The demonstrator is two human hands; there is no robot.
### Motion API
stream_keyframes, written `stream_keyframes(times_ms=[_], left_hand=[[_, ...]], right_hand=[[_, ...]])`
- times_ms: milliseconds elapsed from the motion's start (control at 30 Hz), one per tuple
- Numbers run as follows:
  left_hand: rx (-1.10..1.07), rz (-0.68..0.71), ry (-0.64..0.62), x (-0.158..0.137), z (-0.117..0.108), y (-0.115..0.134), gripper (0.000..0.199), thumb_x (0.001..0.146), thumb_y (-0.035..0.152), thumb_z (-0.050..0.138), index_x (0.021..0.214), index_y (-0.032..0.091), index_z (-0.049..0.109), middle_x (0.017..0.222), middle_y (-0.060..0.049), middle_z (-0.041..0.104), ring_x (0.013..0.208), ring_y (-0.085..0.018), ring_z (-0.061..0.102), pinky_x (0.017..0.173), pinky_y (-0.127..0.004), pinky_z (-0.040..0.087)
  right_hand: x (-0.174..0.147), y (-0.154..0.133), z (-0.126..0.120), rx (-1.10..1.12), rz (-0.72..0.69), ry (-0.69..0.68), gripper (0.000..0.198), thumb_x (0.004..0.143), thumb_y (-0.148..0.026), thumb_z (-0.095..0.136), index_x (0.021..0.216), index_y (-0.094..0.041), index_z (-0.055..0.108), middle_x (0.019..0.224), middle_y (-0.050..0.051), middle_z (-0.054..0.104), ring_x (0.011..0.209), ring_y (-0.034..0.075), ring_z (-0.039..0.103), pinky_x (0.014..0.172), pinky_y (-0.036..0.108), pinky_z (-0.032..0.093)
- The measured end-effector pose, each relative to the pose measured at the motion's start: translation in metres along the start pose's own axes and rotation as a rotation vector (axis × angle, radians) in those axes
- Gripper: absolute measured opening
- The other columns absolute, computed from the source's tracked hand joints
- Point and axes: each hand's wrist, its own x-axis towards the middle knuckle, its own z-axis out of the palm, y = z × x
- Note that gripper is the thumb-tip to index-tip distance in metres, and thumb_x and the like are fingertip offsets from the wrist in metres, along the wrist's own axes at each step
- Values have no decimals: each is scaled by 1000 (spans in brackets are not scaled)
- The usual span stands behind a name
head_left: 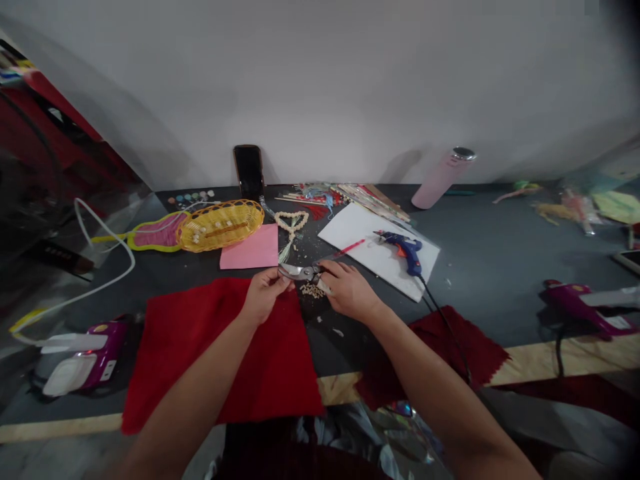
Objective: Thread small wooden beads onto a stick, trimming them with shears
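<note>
My left hand (263, 292) rests at the far edge of a red cloth (220, 353), fingers pinched near the metal jaws of a pair of pliers (300, 271). My right hand (349, 288) grips the pliers' handles, one of them red (350, 249). A small pile of pale beads (313, 291) lies on the dark table between both hands. Whether the left fingers hold a bead is too small to tell.
A pink paper (251, 249), yellow basket (220, 225), bead heart (291, 221), white sheet (370, 253) with blue glue gun (405, 250) and its cord lie beyond. Purple glue guns (85, 360) (580, 303) sit at both sides. A second red cloth (440, 353) lies right; pink bottle (443, 179) and phone (249, 172) at the wall.
</note>
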Motion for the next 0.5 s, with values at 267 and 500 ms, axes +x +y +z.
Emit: stream_keyframes(times_ms=[267, 500], left_hand=[[-67, -24, 45, -2, 4, 0, 14, 66, 27, 70, 69, 14, 64, 61, 0, 59, 58, -9, 51, 60, -23, 40], [-12, 42, 78, 1, 5, -2, 14, 69, 27, 67, 75, 14, 64, 68, -1, 61, 64, -10, 53, 63, -22, 40]], right_hand=[[0, 0, 5, 21, -10, 5, 25, 89, -31, 41, 95, -17, 60, 122, 10, 48, 103, 20, 48, 89, 34, 37], [0, -4, 2, -29, 75, 36, 21, 85, -29, 44, 96, -19, 59, 124, 8, 46, 99, 22, 48, 83, 35, 37]])
